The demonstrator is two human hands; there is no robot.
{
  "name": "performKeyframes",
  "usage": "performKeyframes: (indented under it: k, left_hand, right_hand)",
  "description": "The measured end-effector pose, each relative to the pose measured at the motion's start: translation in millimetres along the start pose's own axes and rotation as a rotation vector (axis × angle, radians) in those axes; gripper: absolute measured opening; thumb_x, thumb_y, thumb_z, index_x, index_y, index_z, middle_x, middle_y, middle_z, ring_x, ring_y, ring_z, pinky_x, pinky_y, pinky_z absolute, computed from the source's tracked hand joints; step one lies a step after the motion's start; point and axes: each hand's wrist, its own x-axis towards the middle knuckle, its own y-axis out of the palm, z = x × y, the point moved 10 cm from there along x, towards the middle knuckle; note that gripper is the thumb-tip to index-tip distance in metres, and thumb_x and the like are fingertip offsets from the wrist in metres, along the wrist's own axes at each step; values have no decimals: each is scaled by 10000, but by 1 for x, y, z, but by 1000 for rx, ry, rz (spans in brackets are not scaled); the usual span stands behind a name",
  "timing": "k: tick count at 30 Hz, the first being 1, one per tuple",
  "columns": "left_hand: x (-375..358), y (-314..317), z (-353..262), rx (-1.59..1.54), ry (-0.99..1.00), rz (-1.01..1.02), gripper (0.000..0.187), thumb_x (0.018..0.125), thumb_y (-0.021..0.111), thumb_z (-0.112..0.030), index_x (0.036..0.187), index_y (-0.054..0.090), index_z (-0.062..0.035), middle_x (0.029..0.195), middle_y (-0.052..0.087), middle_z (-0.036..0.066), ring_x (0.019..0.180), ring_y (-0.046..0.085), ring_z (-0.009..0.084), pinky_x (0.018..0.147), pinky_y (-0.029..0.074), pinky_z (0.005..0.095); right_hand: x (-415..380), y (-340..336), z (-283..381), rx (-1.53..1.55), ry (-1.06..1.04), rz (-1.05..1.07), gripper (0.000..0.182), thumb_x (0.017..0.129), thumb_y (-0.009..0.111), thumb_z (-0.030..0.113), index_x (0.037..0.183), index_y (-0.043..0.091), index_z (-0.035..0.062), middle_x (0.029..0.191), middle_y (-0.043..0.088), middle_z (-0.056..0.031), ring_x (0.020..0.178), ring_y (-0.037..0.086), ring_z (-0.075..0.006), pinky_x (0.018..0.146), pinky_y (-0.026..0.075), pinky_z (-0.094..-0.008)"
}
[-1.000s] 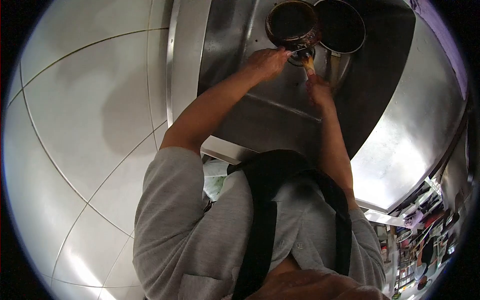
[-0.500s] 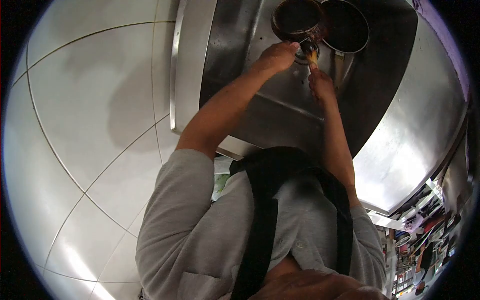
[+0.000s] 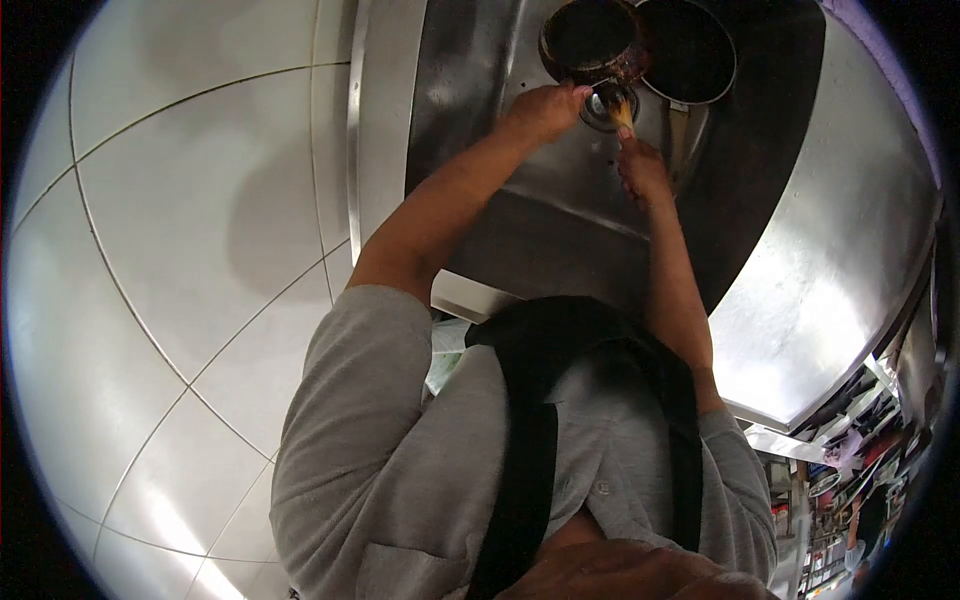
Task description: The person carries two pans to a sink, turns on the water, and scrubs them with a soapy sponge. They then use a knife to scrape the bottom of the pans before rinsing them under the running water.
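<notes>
A dark pan (image 3: 590,40) with a scorched brown outside is in the steel sink (image 3: 560,235). My left hand (image 3: 545,112) is closed at its near edge, thumb on top; the exact part gripped is hidden. My right hand (image 3: 645,170) is wrapped round a brush (image 3: 624,118) with a pale yellowish handle and a dark head. The brush head is just below the pan, over the round drain (image 3: 603,110), and its tip is hard to make out. Next to the dark pan lies a black frying pan (image 3: 690,55), its handle pointing towards me.
A bright steel counter (image 3: 800,290) runs along the right of the sink. White tiles (image 3: 190,240) cover the area at the left. Shelves with jumbled items (image 3: 840,490) and another person (image 3: 870,525) are at the lower right.
The whole view has shifted slightly. The dark pan and my left hand sit a little further left, and more of the drain shows. Both hands keep their grip.
</notes>
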Motion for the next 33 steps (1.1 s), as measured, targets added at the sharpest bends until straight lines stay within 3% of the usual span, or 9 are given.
performKeyframes:
  k: [5,11,15,18,21,27,30,32,33]
  left_hand:
    - [-9,-2,-13,-10,144,-39,545,1006,251,-412,950,598,5,807,636,242,798,637,396,728,490,497]
    - [-4,-4,-14,23,167,75,596,1006,219,-437,918,615,-1,741,634,217,721,634,380,697,486,497]
    - [2,-6,-8,36,88,122,616,999,199,-460,992,610,-2,842,641,234,835,635,382,766,482,499]
    - [3,-4,-9,-51,33,39,614,994,208,-471,1042,604,-3,931,638,246,914,621,396,825,473,497]
    - [1,-4,-10,-86,-35,31,613,988,218,-479,1086,592,-3,998,631,247,960,606,409,859,461,499]
    - [5,-4,-15,-229,-206,34,602,987,214,-477,1174,561,-21,1109,607,229,1052,570,400,918,426,491]
    - [6,0,-17,-278,-203,116,590,990,201,-469,1245,529,-50,1223,558,208,1137,531,372,972,394,465]
    - [8,10,-1,-260,-206,143,582,990,194,-466,1298,496,-75,1295,516,192,1187,501,350,1001,374,445]
    - [7,10,3,-229,-175,144,570,991,193,-444,1241,528,-56,1214,554,194,1122,532,354,964,396,443]
  right_hand:
    - [3,6,-8,12,9,23,552,911,452,567,851,550,27,599,485,-57,475,467,-182,441,362,-346]
    - [-2,3,-5,-13,-3,9,549,914,446,566,854,551,31,615,492,-57,479,458,-178,444,355,-343]
    - [-1,2,-1,-6,2,-33,571,910,444,574,907,575,18,630,495,-56,490,463,-179,450,357,-338]
    - [-4,4,6,37,-44,-24,546,875,463,613,797,537,78,599,471,-8,461,440,-122,402,329,-292]
    - [29,2,-7,-86,-160,-116,524,894,454,585,798,541,78,598,467,-7,457,431,-120,402,326,-289]
    - [22,4,1,9,-78,-25,467,911,482,528,788,529,80,603,475,-6,448,424,-125,417,328,-274]
    - [4,11,4,151,26,130,393,919,522,459,786,528,90,607,481,4,456,440,-116,420,338,-257]
    - [2,29,-1,422,46,317,322,904,571,391,778,555,95,598,497,3,476,476,-117,429,377,-274]
    - [0,36,1,557,50,409,288,897,596,357,774,568,98,593,505,2,486,494,-118,433,396,-282]
